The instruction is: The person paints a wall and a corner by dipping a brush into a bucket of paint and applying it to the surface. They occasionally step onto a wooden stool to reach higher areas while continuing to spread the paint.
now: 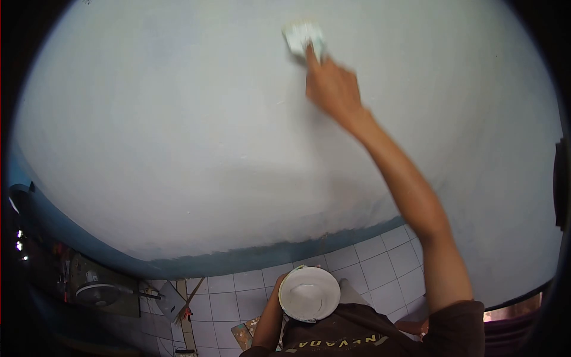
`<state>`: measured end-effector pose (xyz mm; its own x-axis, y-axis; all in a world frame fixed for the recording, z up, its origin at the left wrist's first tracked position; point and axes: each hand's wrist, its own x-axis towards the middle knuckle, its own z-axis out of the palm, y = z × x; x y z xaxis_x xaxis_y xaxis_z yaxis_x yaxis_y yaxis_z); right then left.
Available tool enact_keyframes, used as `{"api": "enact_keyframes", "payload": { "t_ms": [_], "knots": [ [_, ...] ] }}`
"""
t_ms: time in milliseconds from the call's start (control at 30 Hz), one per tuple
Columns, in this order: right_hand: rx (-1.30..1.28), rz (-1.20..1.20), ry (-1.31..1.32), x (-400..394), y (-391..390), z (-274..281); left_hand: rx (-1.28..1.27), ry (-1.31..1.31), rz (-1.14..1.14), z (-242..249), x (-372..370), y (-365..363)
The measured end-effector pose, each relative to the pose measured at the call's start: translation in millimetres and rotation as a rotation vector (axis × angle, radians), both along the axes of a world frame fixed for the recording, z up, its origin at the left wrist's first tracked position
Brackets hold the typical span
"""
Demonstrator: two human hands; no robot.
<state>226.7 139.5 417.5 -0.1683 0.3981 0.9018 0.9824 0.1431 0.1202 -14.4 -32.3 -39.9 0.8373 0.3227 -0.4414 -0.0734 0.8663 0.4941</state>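
Observation:
Up on the white wall, my right hand grips a wide paintbrush. Its index finger stretches along the brush, and the pale, slightly blurred head lies against the wall. Close to my body, a round white paint bucket sits in front of my chest with whitish paint inside. My left hand holds it at its left side; most of those fingers are hidden behind the bucket.
A blue-green band runs along the wall's foot above the tiled floor. A fan stands at lower left, near a thin stick. Below the bucket lies a paint-stained board. Dark fabric shows at lower right.

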Motion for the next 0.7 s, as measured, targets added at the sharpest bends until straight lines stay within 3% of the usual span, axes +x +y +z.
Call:
{"api": "enact_keyframes", "payload": {
  "t_ms": [100, 167, 233, 267, 333, 433, 567, 700],
  "knots": [
    [-0.225, -0.017, 0.088, -3, -20, -109, 0.006, -0.013, 0.0, 0, 0, -1],
    [-0.18, -0.003, 0.069, -6, -37, -183, -0.057, -0.068, 0.008, -4, 1, 1],
    [-0.587, 0.004, 0.165, -8, -59, -224, 0.042, -0.046, -0.071, -11, 1, 9],
    [-0.594, 0.005, 0.168, -2, -60, -236, 0.036, -0.043, -0.069, -13, 2, 13],
    [-0.989, 0.047, 0.274, 8, -66, -252, -0.049, 0.107, -0.1, -11, 5, 16],
    [-0.958, 0.01, 0.334, 14, -63, -191, 0.038, 0.092, -0.072, 5, 6, 7],
    [-0.622, 0.094, 0.306, 17, -61, -54, 0.228, 0.059, -0.004, 37, 8, -8],
    [-0.412, 0.117, 0.225, 16, -62, 18, 0.28, 0.044, 0.027, 39, 7, -10]
  ]
}}
